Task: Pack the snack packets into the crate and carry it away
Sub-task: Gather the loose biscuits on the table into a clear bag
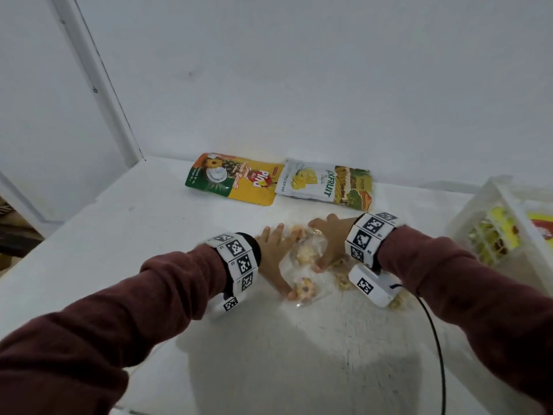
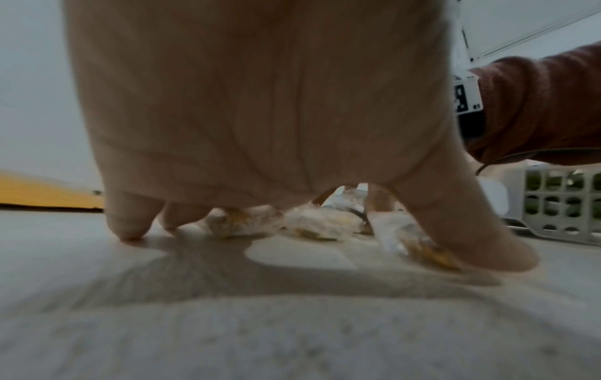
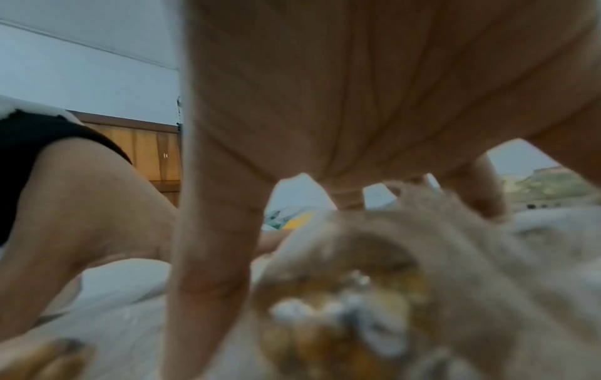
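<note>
Several clear-wrapped cookie packets (image 1: 305,254) lie loose in the middle of the white table (image 1: 269,354). My left hand (image 1: 288,262) is spread over their left side, its thumb (image 2: 471,231) pressing on one packet (image 2: 419,246) and its fingertips down at the far side. My right hand (image 1: 317,245) arches over the right side, thumb (image 3: 208,257) down beside a packet (image 3: 357,295) that lies under the palm. Neither hand has lifted anything. A yellow pineapple biscuit pouch (image 1: 233,181) and a white jackfruit pouch (image 1: 326,184) lie flat by the back wall.
A white slatted crate (image 1: 505,205) with some yellow and orange packets inside stands at the table's right edge, also seen in the left wrist view (image 2: 559,205). A black cable (image 1: 437,348) hangs from my right wrist. The wall closes off the table's back.
</note>
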`<act>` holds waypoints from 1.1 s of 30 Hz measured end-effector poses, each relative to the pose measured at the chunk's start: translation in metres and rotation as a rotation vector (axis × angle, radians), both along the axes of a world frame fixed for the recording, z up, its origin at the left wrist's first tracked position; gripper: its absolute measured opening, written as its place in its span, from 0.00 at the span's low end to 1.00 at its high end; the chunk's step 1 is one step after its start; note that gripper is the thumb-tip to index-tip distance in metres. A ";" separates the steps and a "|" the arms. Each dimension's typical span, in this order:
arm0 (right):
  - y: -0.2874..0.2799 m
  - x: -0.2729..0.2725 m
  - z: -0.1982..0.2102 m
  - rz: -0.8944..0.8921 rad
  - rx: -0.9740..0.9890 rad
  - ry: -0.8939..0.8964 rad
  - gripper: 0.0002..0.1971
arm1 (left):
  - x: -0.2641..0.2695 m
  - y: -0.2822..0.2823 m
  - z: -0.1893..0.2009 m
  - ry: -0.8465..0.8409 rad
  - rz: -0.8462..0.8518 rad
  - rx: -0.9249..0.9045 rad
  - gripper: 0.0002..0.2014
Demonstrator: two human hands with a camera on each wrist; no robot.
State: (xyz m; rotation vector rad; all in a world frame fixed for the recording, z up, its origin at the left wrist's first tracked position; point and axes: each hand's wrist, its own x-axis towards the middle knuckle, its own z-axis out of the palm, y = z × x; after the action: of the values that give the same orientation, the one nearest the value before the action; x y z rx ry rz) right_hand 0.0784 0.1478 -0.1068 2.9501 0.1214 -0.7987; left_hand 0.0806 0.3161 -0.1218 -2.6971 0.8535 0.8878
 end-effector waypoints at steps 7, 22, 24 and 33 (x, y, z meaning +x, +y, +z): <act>-0.021 -0.020 0.010 -0.062 0.040 -0.030 0.39 | -0.013 -0.016 0.003 0.030 -0.078 -0.166 0.54; -0.085 -0.139 0.023 -0.725 0.295 -0.144 0.83 | 0.012 -0.018 0.023 0.095 -0.223 -0.125 0.77; -0.084 -0.139 0.011 -0.773 0.249 -0.116 0.74 | 0.008 -0.025 0.018 0.100 -0.228 -0.119 0.74; -0.060 -0.121 -0.015 -0.754 0.057 -0.034 0.68 | -0.013 -0.068 0.000 0.038 -0.265 -0.193 0.67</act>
State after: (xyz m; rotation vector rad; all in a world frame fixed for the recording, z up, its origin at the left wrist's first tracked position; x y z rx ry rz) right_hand -0.0426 0.0883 -0.1219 3.0402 -1.0343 -0.7988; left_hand 0.0675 0.2481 -0.1218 -2.6413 1.3315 0.8377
